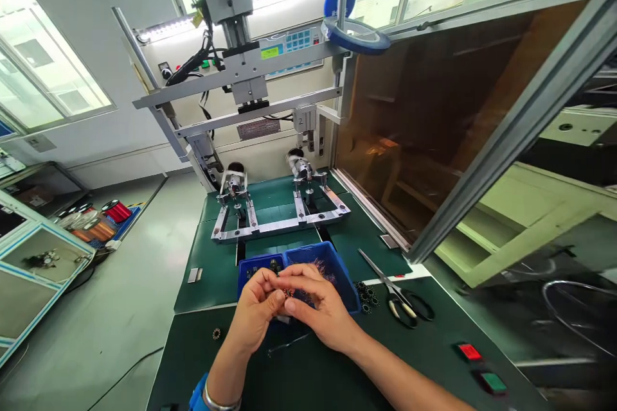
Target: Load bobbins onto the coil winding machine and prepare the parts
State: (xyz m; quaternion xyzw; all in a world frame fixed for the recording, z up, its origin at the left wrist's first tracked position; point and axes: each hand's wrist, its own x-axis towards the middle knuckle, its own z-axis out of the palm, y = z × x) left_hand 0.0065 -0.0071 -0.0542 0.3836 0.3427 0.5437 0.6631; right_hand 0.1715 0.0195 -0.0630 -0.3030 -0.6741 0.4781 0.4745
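Observation:
My left hand [258, 308] and my right hand [325, 308] meet above the front of two blue bins. Their fingers are pinched together on a small copper-wound core [288, 293], mostly covered by the fingertips. Behind them, the right blue bin [348, 282] contains loose copper wire ends, and the smaller left bin [242, 270] holds small dark parts. One small toothed ring core [216, 333] lies on the green mat, left of my left hand. Several black toothed cores [367, 297] are grouped beside the right bin. A thin wire piece [289, 345] lies below my hands.
A metal fixture frame [279, 225] with two clamping stations stands behind the bins, beneath a machine head [245, 77]. Scissors [398, 295] lie at the right. Red [468, 352] and green [492, 382] buttons sit near the right edge. A brown-tinted panel [434, 115] borders the right side.

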